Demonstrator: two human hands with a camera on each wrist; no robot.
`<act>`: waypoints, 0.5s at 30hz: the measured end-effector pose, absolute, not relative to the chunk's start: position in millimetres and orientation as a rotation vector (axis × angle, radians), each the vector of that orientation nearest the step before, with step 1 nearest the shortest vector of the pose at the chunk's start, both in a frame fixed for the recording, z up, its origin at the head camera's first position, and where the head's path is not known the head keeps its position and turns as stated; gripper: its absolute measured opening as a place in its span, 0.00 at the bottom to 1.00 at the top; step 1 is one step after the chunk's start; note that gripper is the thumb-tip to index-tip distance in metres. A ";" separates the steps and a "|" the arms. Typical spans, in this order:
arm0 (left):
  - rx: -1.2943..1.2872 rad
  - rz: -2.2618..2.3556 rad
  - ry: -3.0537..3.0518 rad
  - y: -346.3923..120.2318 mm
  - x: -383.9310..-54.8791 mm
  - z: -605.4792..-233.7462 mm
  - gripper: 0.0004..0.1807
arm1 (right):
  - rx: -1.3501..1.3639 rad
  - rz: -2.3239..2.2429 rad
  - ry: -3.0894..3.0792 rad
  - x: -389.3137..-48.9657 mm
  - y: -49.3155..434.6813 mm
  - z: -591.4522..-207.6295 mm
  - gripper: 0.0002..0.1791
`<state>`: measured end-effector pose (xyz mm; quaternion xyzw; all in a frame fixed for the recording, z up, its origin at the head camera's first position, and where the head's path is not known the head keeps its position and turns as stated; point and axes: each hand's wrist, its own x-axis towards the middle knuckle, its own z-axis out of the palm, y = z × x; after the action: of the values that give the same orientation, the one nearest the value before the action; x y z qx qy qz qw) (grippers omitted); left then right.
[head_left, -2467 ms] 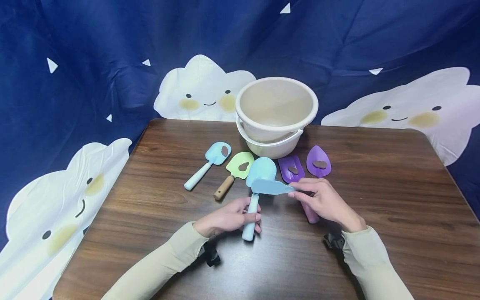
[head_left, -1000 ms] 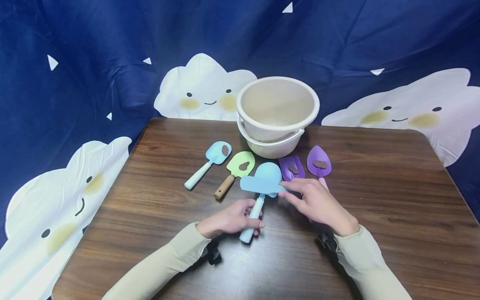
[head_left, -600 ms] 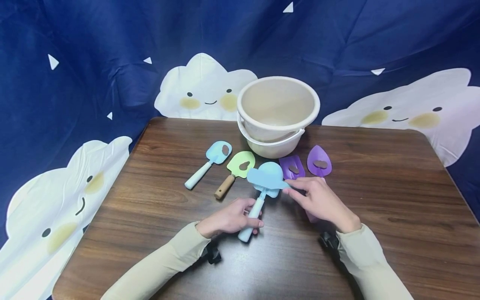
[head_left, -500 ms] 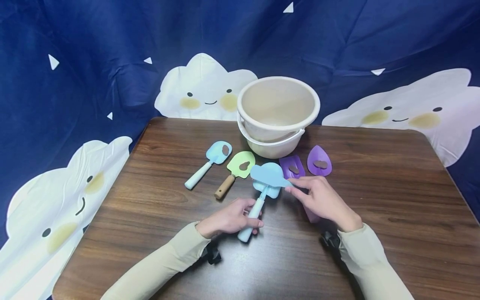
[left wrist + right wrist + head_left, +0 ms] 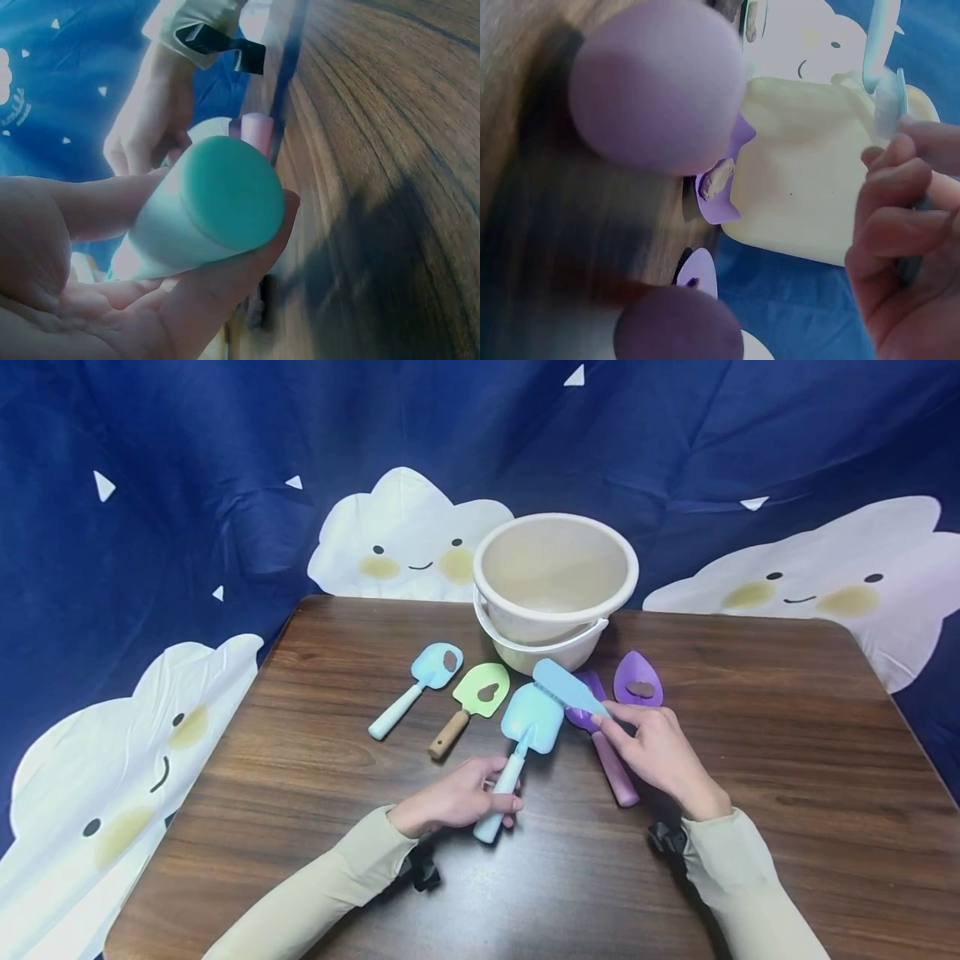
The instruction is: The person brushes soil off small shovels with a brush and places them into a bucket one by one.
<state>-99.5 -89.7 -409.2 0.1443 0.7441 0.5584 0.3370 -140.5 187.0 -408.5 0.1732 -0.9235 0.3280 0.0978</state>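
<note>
My left hand (image 5: 457,793) grips the pale handle of a light blue toy shovel (image 5: 532,714), its blade pointing away from me. In the left wrist view, thumb and fingers wrap the shovel's round handle end (image 5: 232,195). My right hand (image 5: 663,756) pinches a small light blue brush (image 5: 566,683) by its narrow end. The bristles touch or overlap the upper right edge of the shovel blade. No brown patch shows on this blade. In the right wrist view, the fingers curl around the brush, whose bristles (image 5: 889,105) look whitish. A purple square shovel (image 5: 615,768) lies partly beneath the brush and right hand.
Left of the hands lie another blue shovel (image 5: 437,664) and a green shovel (image 5: 472,689), each with a brown patch. A pointed purple shovel (image 5: 637,672) with a brown patch lies right. Behind stand stacked cream buckets (image 5: 555,618) on the wooden table (image 5: 300,760).
The brush has swept over the shovel blade, from lying across it to its upper right edge, turning diagonal. My right hand shifted slightly right. The left hand still holds the shovel, almost unmoved.
</note>
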 end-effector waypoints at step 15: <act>0.303 1.575 1.797 -88.4 -102.0 -408.1 0.14 | 0.851 1.116 -2.633 -131.0 181.7 -408.4 0.14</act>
<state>-102.0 -88.4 -408.1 0.1173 0.6967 0.6104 0.3582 -131.0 181.7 -408.4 0.2842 -0.8797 0.3730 0.0786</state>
